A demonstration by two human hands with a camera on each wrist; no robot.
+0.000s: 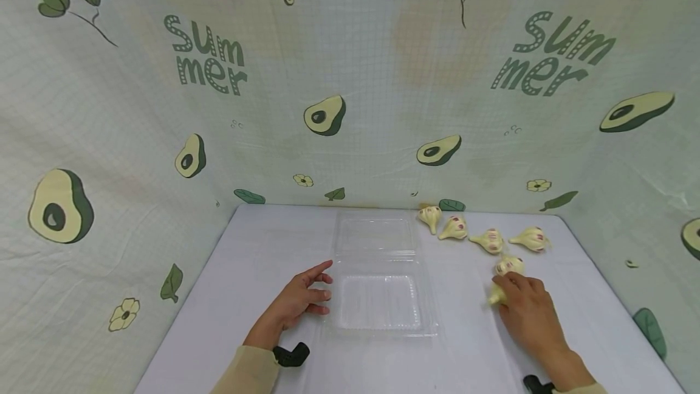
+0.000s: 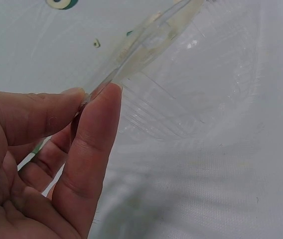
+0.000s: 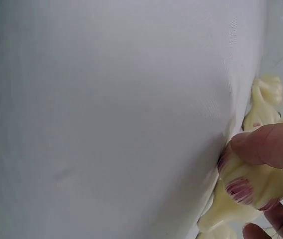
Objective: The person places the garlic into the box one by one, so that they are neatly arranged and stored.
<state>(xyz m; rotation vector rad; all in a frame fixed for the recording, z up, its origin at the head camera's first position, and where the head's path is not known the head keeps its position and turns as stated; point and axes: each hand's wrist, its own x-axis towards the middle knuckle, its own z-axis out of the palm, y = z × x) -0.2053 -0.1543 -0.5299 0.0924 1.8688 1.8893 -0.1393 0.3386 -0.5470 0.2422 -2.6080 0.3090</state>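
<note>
A clear plastic clamshell container (image 1: pixel 380 303) lies unfolded on the table, its lid (image 1: pixel 374 236) flat behind its base. At the container's left edge is my left hand (image 1: pixel 303 298), thumb and index finger pinching the thin rim (image 2: pixel 99 90) in the left wrist view. My right hand (image 1: pixel 527 312) grips a garlic bulb (image 3: pixel 251 186) with purple streaks, the thumb pressed on its side. In the head view only the pale neck of that garlic bulb (image 1: pixel 496 295) shows, the rest hidden under the fingers. Just beyond it sits another garlic bulb (image 1: pixel 510 264).
Several more garlic bulbs lie at the back right, among them one near the wall (image 1: pixel 430 216) and one farther right (image 1: pixel 531 239). A white cloth (image 1: pixel 262 248) covers the table. Printed fabric walls (image 1: pixel 377 78) enclose the back and both sides.
</note>
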